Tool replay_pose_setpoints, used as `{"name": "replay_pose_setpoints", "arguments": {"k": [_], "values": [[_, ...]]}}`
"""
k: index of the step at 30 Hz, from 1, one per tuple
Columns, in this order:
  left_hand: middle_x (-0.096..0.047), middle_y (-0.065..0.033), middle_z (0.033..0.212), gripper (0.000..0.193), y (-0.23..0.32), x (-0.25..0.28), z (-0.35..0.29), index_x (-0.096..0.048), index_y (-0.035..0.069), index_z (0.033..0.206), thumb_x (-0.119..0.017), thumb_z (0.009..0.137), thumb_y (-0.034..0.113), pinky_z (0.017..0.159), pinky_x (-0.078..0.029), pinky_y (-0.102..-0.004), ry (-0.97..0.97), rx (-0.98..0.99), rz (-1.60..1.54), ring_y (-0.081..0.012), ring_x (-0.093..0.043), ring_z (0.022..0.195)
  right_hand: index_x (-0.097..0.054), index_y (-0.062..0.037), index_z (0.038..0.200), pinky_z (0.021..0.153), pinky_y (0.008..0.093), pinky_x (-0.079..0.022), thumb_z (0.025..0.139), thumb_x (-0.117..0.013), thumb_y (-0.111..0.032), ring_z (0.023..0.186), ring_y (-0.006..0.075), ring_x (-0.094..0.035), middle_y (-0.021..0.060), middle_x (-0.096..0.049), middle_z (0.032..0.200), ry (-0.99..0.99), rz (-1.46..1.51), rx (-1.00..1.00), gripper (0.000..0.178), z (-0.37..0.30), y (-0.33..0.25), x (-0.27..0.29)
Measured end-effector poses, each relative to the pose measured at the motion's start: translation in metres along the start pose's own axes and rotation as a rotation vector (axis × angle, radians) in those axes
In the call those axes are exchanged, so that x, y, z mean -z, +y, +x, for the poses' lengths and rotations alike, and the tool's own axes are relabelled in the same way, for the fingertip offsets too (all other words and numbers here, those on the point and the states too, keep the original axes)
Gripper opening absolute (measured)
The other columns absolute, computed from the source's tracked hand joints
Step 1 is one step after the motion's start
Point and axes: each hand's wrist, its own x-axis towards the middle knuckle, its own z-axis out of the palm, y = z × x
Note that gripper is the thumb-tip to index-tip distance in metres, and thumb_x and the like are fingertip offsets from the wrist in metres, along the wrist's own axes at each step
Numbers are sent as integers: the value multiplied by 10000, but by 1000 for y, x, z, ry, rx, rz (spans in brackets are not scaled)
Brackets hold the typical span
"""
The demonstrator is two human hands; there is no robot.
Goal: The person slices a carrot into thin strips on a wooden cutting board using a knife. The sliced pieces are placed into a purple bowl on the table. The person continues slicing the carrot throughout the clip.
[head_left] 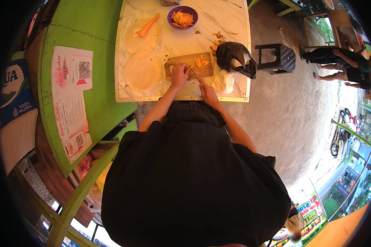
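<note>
Fingers of the left hand [180, 75] bunch and bend low over the cutting board [170, 71], their tips beside the knife [196, 75]; whether they pinch a piece of carrot I cannot tell, since the knuckles cover it. The right hand's fingers wrap closed around the knife handle at the board's near edge, so the blade slants inward over the wood toward the left fingertips — the curled left hand looks placed to steady whatever lies under it and to keep its tips tucked back.

Cut carrot strips [201, 61] lie on the far right part of the board, probably pushed there to leave working room. Beyond the board sits a purple bowl [170, 17] with more orange strips in it, seemingly within easy reach. Beyond and left of the board, a whole carrot [149, 25] rests on a pale round sheet [141, 43]; a second such sheet [142, 73] lies just left of the board. Scraps [219, 40] gather past its far right corner — beside a black plastic bag [226, 53], perhaps for waste. A whitish bag [223, 82] sits at its near right corner.
</note>
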Motion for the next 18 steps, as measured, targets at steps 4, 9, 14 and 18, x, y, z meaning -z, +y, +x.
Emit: {"name": "replay_pose_setpoints", "arguments": {"k": [4, 9, 14, 18], "values": [[-668, -167, 857, 55, -1, 0, -1, -717, -25, 877, -752, 857, 12, 739, -536, -433, 0, -11, -6, -334, -670, 825, -393, -217, 1608, 644, 587, -465, 1055, -491, -89, 750, 538, -643, 352, -623, 768, -16, -53, 26, 576, -1, 0, -1], [-665, -162, 879, 71, -3, 1, -1, -704, -19, 870, -749, 868, 36, 759, -530, -442, -10, -6, 61, -343, -654, 858, -336, -279, 1635, 646, 578, -512, 1038, -495, -56, 721, 493, -664, 306, -641, 743, -12, -297, 74, 657, 4, 21, -10], [-670, -162, 888, 101, 4, 4, -3, -703, -22, 877, -752, 884, 67, 768, -528, -444, -37, 41, 117, -339, -652, 873, -358, -297, 1621, 696, 582, -533, 1046, -483, -62, 787, 497, -676, 319, -671, 885, 89, -442, 81, 634, 2, 18, -2], [-701, -176, 874, 123, 3, -6, 2, -710, -29, 877, -748, 892, 88, 755, -540, -433, -52, 126, 82, -330, -678, 858, -399, -231, 1613, 699, 564, -508, 1072, -487, -112, 793, 504, -659, 328, -666, 889, 151, -246, 75, 561, 4, 13, 8]]}}
